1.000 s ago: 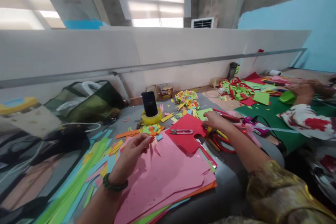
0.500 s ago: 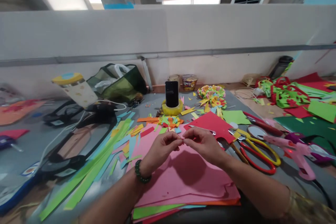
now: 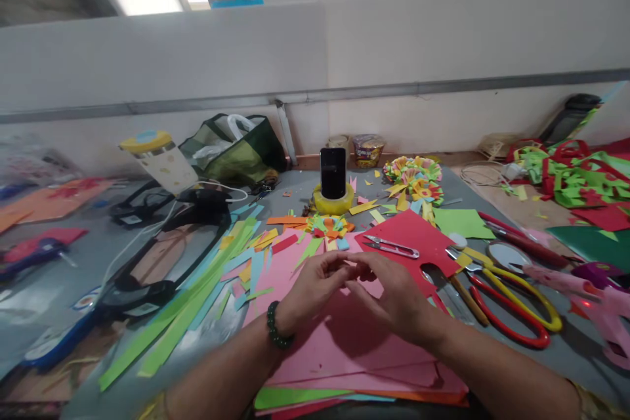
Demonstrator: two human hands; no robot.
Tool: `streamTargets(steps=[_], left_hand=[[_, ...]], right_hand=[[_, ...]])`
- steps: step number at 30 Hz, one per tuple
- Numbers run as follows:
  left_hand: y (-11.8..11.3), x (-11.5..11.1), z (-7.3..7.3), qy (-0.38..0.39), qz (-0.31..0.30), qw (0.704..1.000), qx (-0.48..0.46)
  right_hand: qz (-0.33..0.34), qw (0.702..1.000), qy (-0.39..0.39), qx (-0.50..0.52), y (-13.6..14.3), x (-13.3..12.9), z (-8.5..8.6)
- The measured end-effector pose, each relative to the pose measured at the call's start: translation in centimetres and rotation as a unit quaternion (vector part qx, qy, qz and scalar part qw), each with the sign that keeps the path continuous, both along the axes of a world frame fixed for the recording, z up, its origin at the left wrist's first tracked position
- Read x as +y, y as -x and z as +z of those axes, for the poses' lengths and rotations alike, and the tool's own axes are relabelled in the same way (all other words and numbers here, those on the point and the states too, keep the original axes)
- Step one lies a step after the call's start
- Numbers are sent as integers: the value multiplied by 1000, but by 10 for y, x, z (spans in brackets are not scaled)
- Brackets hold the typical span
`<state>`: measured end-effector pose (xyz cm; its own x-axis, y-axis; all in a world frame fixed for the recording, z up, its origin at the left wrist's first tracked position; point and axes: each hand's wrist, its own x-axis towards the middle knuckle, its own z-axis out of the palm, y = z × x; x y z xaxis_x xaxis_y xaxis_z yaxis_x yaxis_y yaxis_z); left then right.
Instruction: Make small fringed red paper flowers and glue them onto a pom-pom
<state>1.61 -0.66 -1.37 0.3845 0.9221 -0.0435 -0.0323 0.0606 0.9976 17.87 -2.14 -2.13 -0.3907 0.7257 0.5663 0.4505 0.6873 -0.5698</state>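
My left hand (image 3: 315, 292), with a green bead bracelet at the wrist, is over the pink paper stack (image 3: 295, 364). Its fingers are curled, and whatever they hold is too small to make out. My right hand (image 3: 394, 292) meets it from the right, fingertips touching or nearly so, thumb apart from the bent fingers; its grasp is unclear. Just beyond the hands lies a colourful paper-strip flower (image 3: 329, 226). White-handled thread snips (image 3: 394, 248) rest on red paper (image 3: 423, 236) to the right.
A phone (image 3: 333, 174) stands in a yellow tape roll (image 3: 333, 202). Red-handled scissors (image 3: 512, 315) and a pink glue gun (image 3: 595, 298) lie at right. Green paper strips (image 3: 182, 315), a black strap frame (image 3: 162, 262) and a yellow-lidded tumbler (image 3: 160, 161) are at left.
The view has shifted, so the table things sit differently in the picture. My right thumb has parted from its fingers, and the snips beyond my hands are more exposed.
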Motion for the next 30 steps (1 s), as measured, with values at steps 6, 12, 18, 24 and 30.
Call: streamTargets(steps=[6, 12, 18, 24, 30], left_hand=[[3, 0, 1, -1, -3, 999, 35], [6, 2, 3, -17, -5, 998, 67], [4, 1, 5, -12, -2, 997, 74], [1, 1, 6, 16, -3, 999, 38], [0, -2, 5, 62, -16, 998, 7]], right_hand=[[41, 973, 213, 83, -1, 3, 9], [26, 973, 220, 66, 0, 7, 10], [47, 954, 283, 91, -3, 9, 14], [60, 954, 285, 69, -9, 12, 18], [16, 979, 198, 46, -11, 13, 14]])
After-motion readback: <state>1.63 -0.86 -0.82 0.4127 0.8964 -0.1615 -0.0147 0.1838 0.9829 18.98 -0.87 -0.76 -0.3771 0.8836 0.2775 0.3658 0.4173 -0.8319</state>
